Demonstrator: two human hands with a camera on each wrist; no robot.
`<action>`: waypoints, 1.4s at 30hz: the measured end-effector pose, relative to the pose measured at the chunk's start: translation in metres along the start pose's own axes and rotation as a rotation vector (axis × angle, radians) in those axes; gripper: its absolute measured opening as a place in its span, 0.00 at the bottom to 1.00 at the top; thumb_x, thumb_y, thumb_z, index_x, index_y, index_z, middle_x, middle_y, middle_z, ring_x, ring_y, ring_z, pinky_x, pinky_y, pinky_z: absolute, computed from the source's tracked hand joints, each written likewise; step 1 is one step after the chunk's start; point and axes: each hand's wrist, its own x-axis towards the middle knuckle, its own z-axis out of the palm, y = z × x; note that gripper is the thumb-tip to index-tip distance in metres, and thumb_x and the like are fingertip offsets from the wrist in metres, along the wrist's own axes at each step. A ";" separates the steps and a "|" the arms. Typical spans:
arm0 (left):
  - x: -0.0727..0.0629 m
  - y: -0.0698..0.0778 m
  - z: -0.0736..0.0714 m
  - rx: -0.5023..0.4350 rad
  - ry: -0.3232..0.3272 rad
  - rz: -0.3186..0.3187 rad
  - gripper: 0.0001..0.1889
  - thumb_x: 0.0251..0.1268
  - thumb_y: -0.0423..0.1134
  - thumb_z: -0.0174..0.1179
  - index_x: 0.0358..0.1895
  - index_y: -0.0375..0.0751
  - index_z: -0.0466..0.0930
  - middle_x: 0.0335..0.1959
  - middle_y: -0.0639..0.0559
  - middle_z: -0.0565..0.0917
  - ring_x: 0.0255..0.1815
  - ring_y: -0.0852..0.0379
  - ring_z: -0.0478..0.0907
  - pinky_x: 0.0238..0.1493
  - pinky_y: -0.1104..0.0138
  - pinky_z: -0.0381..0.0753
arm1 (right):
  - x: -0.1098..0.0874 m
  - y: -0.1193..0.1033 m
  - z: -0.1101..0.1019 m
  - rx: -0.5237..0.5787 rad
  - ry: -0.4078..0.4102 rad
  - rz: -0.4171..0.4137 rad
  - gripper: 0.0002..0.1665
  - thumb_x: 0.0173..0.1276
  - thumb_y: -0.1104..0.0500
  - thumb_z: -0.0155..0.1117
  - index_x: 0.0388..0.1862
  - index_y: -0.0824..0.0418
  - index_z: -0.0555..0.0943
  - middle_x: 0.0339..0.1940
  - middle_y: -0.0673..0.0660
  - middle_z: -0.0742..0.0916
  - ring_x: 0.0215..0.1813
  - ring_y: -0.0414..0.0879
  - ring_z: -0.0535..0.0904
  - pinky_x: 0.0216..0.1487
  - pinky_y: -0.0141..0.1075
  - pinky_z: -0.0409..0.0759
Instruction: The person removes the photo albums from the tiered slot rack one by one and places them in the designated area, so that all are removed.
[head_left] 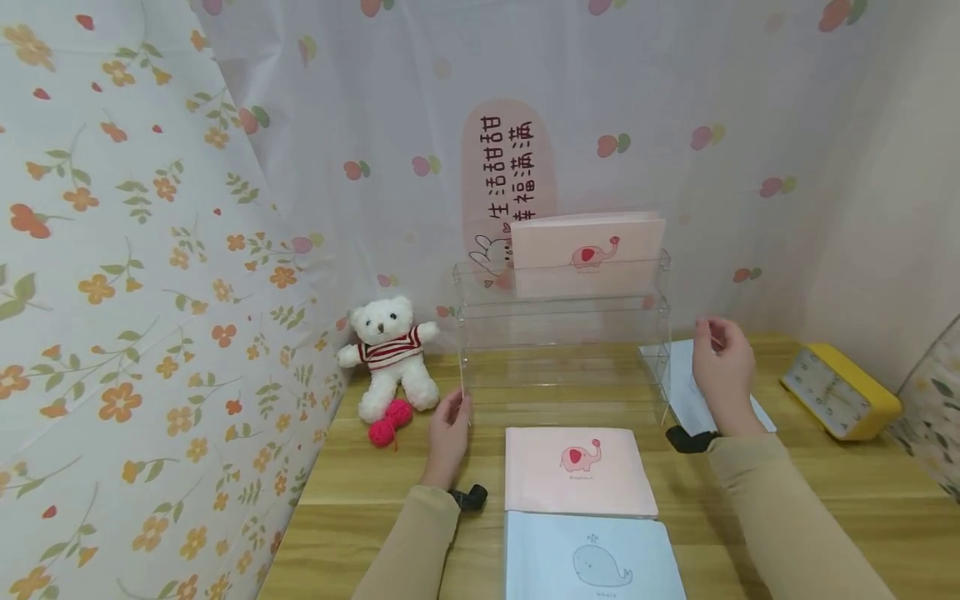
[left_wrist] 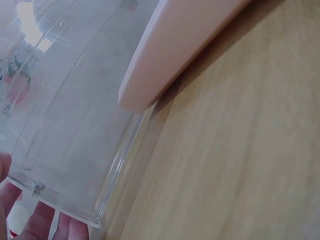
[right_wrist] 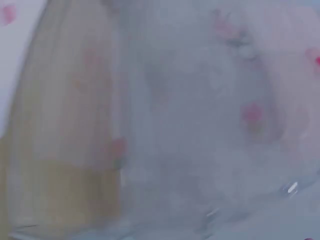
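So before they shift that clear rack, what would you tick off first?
1. Left hand on the acrylic rack at its left front edge: ok.
2. Right hand touching the right side: cannot tell, the wrist view is blurred.
3. Pink elephant book standing in the top tier: ok.
4. Second elephant book lying close in front: not ok, could obstruct.
5. Teddy bear apart from the rack: ok.
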 end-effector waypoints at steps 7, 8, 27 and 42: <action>0.004 -0.005 -0.001 -0.004 0.013 0.008 0.18 0.83 0.46 0.66 0.67 0.44 0.87 0.63 0.41 0.90 0.64 0.45 0.86 0.57 0.71 0.81 | 0.037 -0.082 0.014 0.034 -0.147 -0.124 0.39 0.86 0.36 0.53 0.79 0.63 0.72 0.79 0.65 0.80 0.82 0.59 0.74 0.86 0.54 0.70; 0.003 -0.005 0.000 0.003 0.019 0.009 0.18 0.83 0.46 0.66 0.67 0.43 0.87 0.63 0.41 0.90 0.64 0.45 0.86 0.56 0.72 0.81 | 0.041 -0.090 0.016 0.040 -0.157 -0.136 0.40 0.86 0.36 0.53 0.81 0.62 0.70 0.81 0.65 0.78 0.84 0.60 0.72 0.87 0.55 0.67; 0.002 -0.004 -0.003 -0.012 -0.011 0.013 0.21 0.83 0.45 0.65 0.70 0.38 0.84 0.64 0.40 0.90 0.63 0.46 0.86 0.56 0.73 0.81 | 0.078 -0.146 0.043 -0.137 -0.273 -0.330 0.44 0.81 0.35 0.65 0.87 0.50 0.69 0.86 0.67 0.70 0.83 0.69 0.66 0.83 0.70 0.65; 0.003 -0.001 -0.003 -0.002 -0.015 0.018 0.20 0.83 0.44 0.65 0.69 0.38 0.85 0.65 0.38 0.89 0.64 0.43 0.86 0.59 0.68 0.82 | 0.087 -0.163 0.052 -0.258 -0.367 -0.273 0.30 0.81 0.47 0.71 0.77 0.55 0.81 0.81 0.71 0.71 0.82 0.70 0.64 0.82 0.67 0.65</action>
